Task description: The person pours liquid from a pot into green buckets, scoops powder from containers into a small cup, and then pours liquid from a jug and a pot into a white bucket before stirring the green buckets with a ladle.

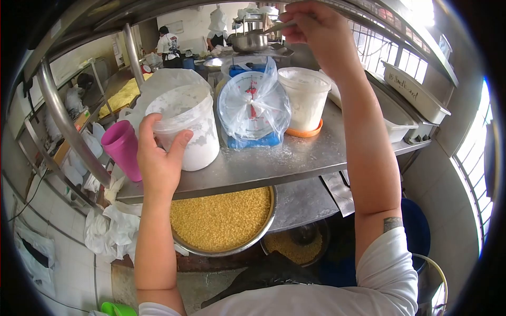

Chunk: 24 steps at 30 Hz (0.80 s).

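Landmark: steel worktable [316, 158]. Barred windows [485, 168] to its right, bright daylight coming through. Tiled wall [432, 179] below them. Metal overhead shelf [369, 16] above the table. Pale tiled wall [68, 263] at its lower left. Steel post [74, 126] rises at its left edge. White back wall [190, 23] well beyond it.

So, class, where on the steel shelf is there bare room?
In front of the bagged scale and orange dish, a powder-dusted strip of shelf lies free. Crowded: the left end, with magenta cup, left hand and white tub.
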Each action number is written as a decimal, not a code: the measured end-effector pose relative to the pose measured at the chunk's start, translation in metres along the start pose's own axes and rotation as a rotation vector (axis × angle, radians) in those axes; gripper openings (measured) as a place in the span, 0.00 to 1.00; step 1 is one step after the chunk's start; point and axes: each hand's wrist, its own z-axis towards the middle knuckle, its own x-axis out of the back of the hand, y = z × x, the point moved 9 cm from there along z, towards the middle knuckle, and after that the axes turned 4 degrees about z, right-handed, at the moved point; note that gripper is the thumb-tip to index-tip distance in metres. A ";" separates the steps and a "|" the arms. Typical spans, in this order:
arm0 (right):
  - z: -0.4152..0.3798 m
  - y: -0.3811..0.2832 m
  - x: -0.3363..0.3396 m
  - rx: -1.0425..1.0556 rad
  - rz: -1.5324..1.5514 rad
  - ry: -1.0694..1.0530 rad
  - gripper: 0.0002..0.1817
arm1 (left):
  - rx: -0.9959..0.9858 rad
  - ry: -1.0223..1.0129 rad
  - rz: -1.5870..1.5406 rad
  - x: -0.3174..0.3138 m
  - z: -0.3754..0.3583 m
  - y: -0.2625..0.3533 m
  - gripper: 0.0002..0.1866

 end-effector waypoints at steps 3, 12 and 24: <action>-0.010 -0.020 -0.019 0.123 -0.301 -0.106 0.09 | 0.003 0.004 -0.006 -0.001 0.001 -0.003 0.33; -0.019 -0.018 -0.009 0.257 -0.500 -0.073 0.09 | -0.015 0.039 -0.053 -0.005 0.002 -0.007 0.36; -0.048 0.057 0.115 -0.059 -0.737 0.181 0.11 | -0.112 0.059 -0.003 -0.007 -0.022 -0.011 0.41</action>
